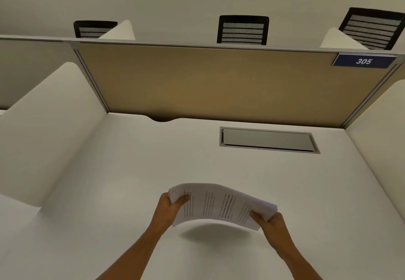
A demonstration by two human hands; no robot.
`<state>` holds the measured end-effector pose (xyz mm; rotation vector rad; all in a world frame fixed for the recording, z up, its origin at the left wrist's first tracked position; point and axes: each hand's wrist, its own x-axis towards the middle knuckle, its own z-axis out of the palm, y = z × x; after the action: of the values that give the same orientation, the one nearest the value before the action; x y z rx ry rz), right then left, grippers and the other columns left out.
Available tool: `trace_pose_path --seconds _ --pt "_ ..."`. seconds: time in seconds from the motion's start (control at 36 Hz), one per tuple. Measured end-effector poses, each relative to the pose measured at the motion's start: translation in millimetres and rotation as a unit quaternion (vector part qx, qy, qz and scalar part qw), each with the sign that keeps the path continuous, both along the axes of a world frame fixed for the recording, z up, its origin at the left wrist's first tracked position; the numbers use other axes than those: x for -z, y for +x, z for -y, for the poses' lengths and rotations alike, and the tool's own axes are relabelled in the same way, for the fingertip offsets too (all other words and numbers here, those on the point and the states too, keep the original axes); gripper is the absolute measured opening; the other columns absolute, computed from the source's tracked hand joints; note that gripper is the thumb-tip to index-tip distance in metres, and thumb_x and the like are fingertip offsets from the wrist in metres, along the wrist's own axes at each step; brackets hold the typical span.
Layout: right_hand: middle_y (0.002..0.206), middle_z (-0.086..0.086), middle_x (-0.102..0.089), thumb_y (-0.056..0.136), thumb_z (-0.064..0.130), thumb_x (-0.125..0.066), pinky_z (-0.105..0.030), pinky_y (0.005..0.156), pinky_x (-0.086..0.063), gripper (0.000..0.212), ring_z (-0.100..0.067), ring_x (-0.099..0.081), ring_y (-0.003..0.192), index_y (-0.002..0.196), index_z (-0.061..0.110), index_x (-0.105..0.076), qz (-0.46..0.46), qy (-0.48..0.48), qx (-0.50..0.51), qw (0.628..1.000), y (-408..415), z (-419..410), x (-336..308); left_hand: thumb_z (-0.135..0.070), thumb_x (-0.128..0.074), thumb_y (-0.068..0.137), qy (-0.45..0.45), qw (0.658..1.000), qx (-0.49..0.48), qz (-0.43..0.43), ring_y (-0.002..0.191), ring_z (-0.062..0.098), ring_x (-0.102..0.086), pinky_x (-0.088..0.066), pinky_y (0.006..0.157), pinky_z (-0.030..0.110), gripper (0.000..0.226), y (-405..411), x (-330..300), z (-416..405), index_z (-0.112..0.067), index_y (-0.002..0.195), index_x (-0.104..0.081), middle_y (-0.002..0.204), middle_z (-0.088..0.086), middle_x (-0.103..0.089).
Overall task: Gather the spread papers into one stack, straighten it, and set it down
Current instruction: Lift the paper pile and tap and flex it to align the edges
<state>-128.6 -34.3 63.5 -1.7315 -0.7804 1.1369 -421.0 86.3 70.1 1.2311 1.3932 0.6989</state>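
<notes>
Papers [221,205] form a single stack, held in the air above the white table [109,214] and clear of its surface; a soft shadow lies on the table directly beneath. The stack bows upward in the middle, with both ends lower than the centre. Printed text lines are visible on the top sheet, too blurred to read.

Left hand [169,206] grips the left short edge of the stack: thumb on the top sheet, fingers curled under and hidden. Right hand [270,221] grips the right short edge in the same way, thumb lying on top, remaining fingers wrapped beneath. Both forearms extend from the lower edge of the view.

Table fittings: a grey rectangular cable hatch [268,140] is set flush into the surface, well beyond the stack and to its right. A tan partition panel [208,82] closes the far side of the table; white side dividers stand at left and right. A blue number plate [363,61] reading 305 sits at the panel's upper right corner. Three black mesh chair backs [243,30] show above the panel.
</notes>
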Motion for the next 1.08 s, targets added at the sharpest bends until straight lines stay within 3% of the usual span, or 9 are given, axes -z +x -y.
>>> trace_pose_path --seconds 0.14,0.25,0.39,0.47,0.58,0.81,0.97,1.03,1.08 --pt "0.086 0.015 -0.078 0.089 0.014 -0.070 -0.010 0.060 -0.054 0.022 0.002 -0.071 0.080 0.094 0.036 -0.072 0.004 0.001 0.009 1.000 -5.9 0.0 7.3 -0.042 -0.070 0.070 -0.012 1.000 -0.005 0.010 0.069 0.012 -0.073 -0.054 0.056 0.017 0.010 -2.0 4.0 4.2 -0.037 0.078 -0.075 0.076 -0.006 -0.077" --pt "0.089 0.017 -0.078 0.087 0.017 -0.072 -0.009 0.061 -0.054 0.022 0.003 -0.071 0.082 0.092 0.039 -0.072 0.000 -0.008 0.012 1.000 -5.2 0.4 16.6 -0.038 -0.072 0.074 -0.011 1.000 0.012 0.026 0.076 0.011 -0.074 -0.057 0.063 0.021 0.012 -7.2 10.7 4.2 -0.044 0.084 -0.076 0.084 -0.006 -0.078" --pt "0.094 0.015 -0.078 0.089 0.019 -0.071 -0.008 0.063 -0.054 0.019 0.002 -0.072 0.085 0.100 0.034 -0.070 -0.012 -0.038 -0.012 0.999 -3.1 1.0 30.7 -0.013 -0.073 0.085 -0.021 0.998 0.051 0.030 0.090 0.014 -0.074 -0.059 0.079 0.030 0.027 -15.6 22.9 4.2 -0.038 0.092 -0.078 0.094 -0.003 -0.079" --pt "0.093 0.016 -0.078 0.090 0.019 -0.070 -0.007 0.064 -0.052 0.018 0.003 -0.071 0.085 0.098 0.035 -0.070 -0.006 -0.042 -0.016 0.999 -1.9 -2.1 32.9 -0.008 -0.073 0.085 -0.016 0.998 0.052 0.031 0.096 0.016 -0.073 -0.057 0.085 0.032 0.028 -18.3 27.5 2.9 -0.032 0.098 -0.078 0.098 -0.001 -0.079" --pt "0.091 0.015 -0.078 0.091 0.021 -0.069 -0.009 0.062 -0.053 0.016 0.003 -0.071 0.083 0.096 0.035 -0.070 0.002 -0.047 -0.019 0.999 -1.2 -5.5 32.4 -0.007 -0.073 0.084 -0.014 0.998 0.049 0.033 0.096 0.013 -0.073 -0.057 0.086 0.032 0.029 -17.6 29.6 0.1 -0.030 0.101 -0.077 0.100 -0.002 -0.079" --pt "0.090 0.011 -0.079 0.092 0.018 -0.067 -0.013 0.062 -0.053 0.015 0.000 -0.072 0.082 0.099 0.031 -0.071 0.005 -0.054 -0.019 0.998 5.4 -9.3 37.0 -0.005 -0.071 0.084 -0.004 0.998 0.060 0.031 0.091 0.009 -0.073 -0.057 0.074 0.019 0.033 -17.2 32.2 -2.7 -0.035 0.095 -0.078 0.096 -0.004 -0.079" --pt "0.094 0.011 -0.079 0.092 0.018 -0.067 -0.016 0.067 -0.054 0.016 -0.001 -0.072 0.087 0.101 0.030 -0.072 -0.005 -0.062 -0.040 0.997 4.3 -7.9 43.1 -0.001 -0.072 0.083 -0.013 0.998 0.057 0.025 0.099 0.016 -0.072 -0.057 0.092 0.040 0.031 -18.3 44.1 -0.2 -0.019 0.107 -0.075 0.101 0.001 -0.078" --pt "0.092 0.012 -0.078 0.092 0.017 -0.067 -0.013 0.063 -0.055 0.017 0.000 -0.072 0.085 0.099 0.032 -0.072 -0.004 -0.062 -0.037 0.997 4.8 -8.4 41.5 -0.002 -0.072 0.083 -0.011 0.999 0.048 0.023 0.098 0.013 -0.072 -0.057 0.090 0.037 0.033 -17.5 44.5 -0.1 -0.026 0.105 -0.075 0.101 -0.001 -0.078" --pt "0.090 0.011 -0.079 0.092 0.016 -0.067 -0.011 0.062 -0.054 0.018 0.000 -0.072 0.082 0.098 0.032 -0.072 -0.004 -0.060 -0.034 0.998 5.5 -8.9 39.2 -0.001 -0.071 0.083 0.000 0.999 0.043 0.022 0.096 0.009 -0.072 -0.058 0.084 0.026 0.039 -16.5 41.8 0.0 -0.036 0.099 -0.076 0.100 -0.005 -0.078"
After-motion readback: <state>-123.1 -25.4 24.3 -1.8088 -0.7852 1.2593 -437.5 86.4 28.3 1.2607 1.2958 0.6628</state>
